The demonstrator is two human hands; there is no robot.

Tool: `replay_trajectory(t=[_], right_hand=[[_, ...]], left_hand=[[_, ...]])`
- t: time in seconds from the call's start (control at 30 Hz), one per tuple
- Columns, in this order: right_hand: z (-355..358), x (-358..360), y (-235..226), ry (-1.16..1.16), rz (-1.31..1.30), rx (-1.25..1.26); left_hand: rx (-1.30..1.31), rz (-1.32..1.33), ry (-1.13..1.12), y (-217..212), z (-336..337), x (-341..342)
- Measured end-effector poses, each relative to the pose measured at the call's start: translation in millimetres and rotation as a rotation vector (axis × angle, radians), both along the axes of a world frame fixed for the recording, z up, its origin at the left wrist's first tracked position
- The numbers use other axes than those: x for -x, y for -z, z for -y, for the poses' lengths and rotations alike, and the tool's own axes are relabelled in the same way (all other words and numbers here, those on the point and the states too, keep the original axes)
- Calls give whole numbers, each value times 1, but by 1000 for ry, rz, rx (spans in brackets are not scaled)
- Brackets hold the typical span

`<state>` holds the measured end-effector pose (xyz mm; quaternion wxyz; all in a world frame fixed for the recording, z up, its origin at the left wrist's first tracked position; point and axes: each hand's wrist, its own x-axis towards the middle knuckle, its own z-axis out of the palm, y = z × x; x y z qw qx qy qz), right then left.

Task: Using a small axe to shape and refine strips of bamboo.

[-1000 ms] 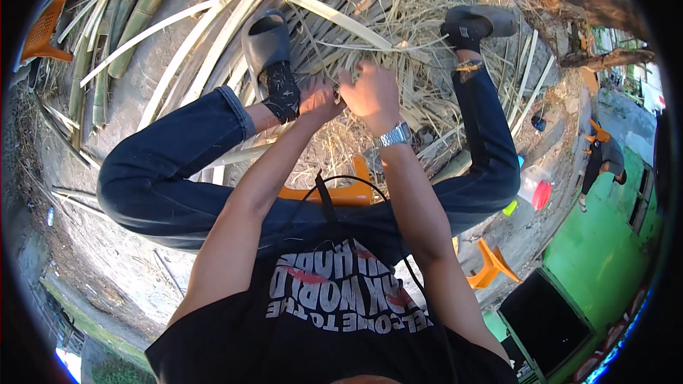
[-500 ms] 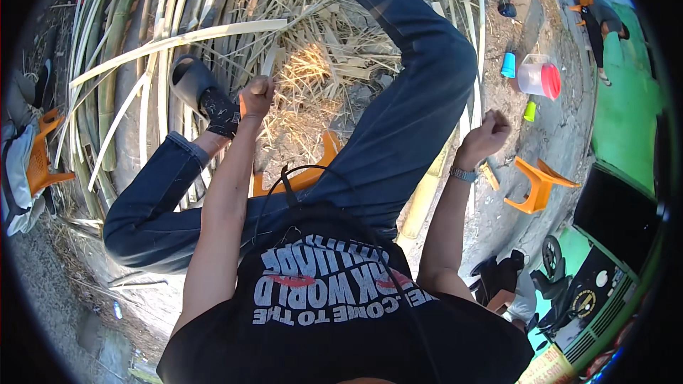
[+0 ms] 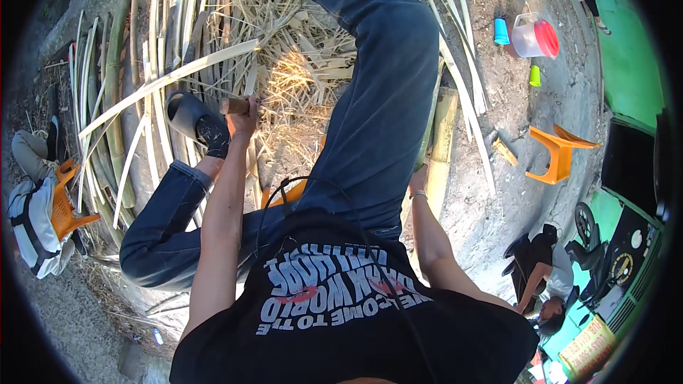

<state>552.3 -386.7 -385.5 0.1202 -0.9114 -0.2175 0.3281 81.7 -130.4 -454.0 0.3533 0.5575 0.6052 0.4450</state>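
Observation:
My left hand (image 3: 244,112) is closed round a brown wooden handle (image 3: 230,105) of a tool, just beside my dark sandal (image 3: 192,118). Its blade is hidden among the bamboo. A long pale split bamboo strip (image 3: 167,80) runs from that hand out to the left. My right hand (image 3: 418,176) is down at my right side, mostly hidden behind my blue-jeaned thigh (image 3: 377,121), touching a thick bamboo pole (image 3: 442,139). Whether its fingers grip the pole does not show. I sit on a low orange stool (image 3: 279,195).
Bamboo strips and dry shavings (image 3: 284,64) cover the ground ahead. An overturned orange stool (image 3: 558,155), a pink-lidded jug (image 3: 535,37), a blue cup (image 3: 501,30) and a green cup (image 3: 535,75) lie right. One person crouches at lower right (image 3: 537,270), another sits at left (image 3: 39,199).
My hands, together over the bamboo a second ago, have parted. The right hand has swung out and dropped to the bamboo pole at my right side. The left stays by my sandal.

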Motion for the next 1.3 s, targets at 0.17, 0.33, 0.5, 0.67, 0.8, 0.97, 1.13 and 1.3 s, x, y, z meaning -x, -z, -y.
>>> replay_trajectory(t=[0.17, 0.33, 0.5, 0.67, 0.8, 0.97, 1.13, 1.3], right_hand=[[8, -29, -10, -149, 72, 66], [19, -46, -30, -14, -84, -389], [-60, -15, -203, -193, 8, -572], [-93, 5, -393, -373, -219, -679], [-133, 74, -411, -702, -455, -692], [-186, 163, -401, -1124, -45, -676], [-193, 203, -419, -1323, 43, -726], [-213, 242, -317, -1395, -34, 36]], left_hand=[[-36, 115, -39, 13, -7, -6], [-83, 109, -30, 14, -15, -15], [-136, 73, -50, 17, -8, 11], [113, -205, -101, 14, -13, -3], [65, -268, -76, 5, -7, 10], [191, -225, 19, -57, -3, -3], [180, -167, 17, -44, -7, 10], [-50, -88, 17, 4, -2, 12]])
